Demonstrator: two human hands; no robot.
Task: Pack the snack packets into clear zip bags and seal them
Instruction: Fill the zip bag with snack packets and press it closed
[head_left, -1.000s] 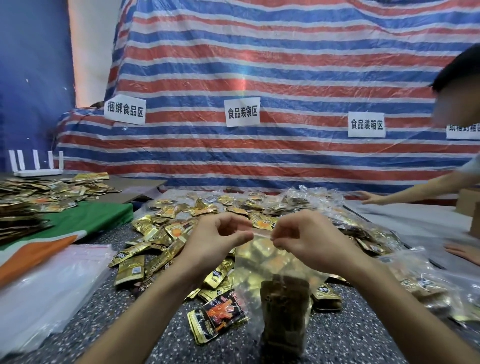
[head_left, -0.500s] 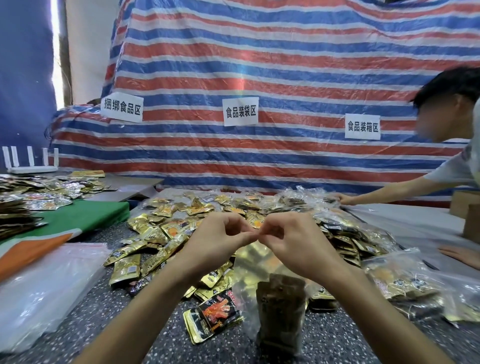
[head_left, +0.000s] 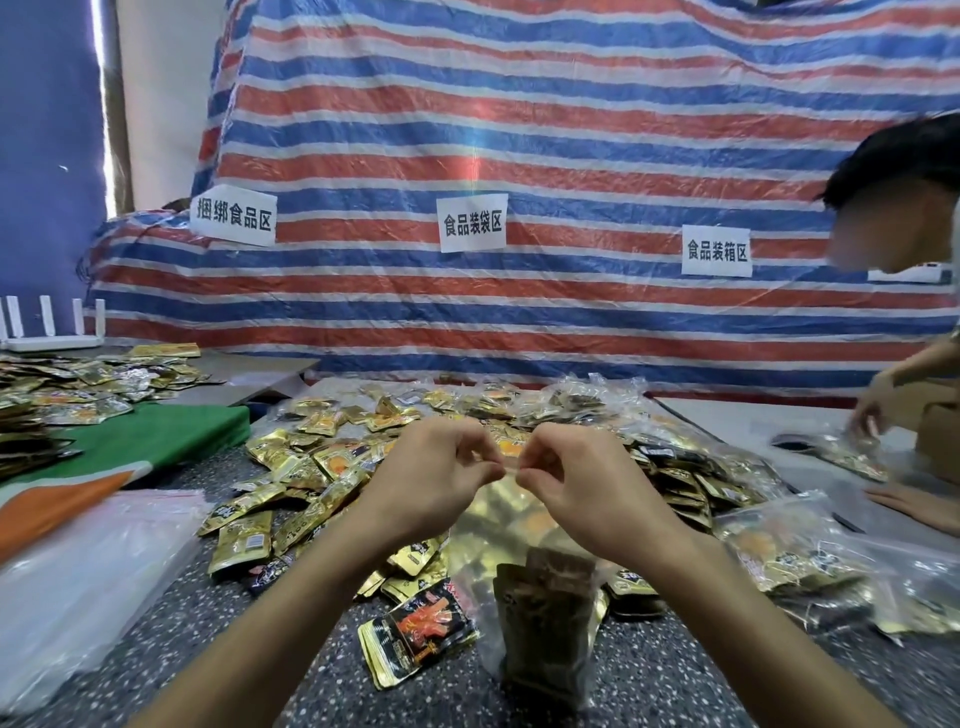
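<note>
Both forearms angled in from the bottom of the frame. The left hand and right hand nearly touched at centre, fingers curled, each pinching the zip bag top.

A single wide-angle view from the wearer's head, facing forward and slightly down across the dark speckled stone tabletop towards the red, blue and white striped plastic tarpaulin behind it; both forearms enter from the bottom edge; the left hand and right hand, pinching the top of a clear plastic zip bag, sit close below the lens, mid-frame; a second person is cut by the right edge.
</note>
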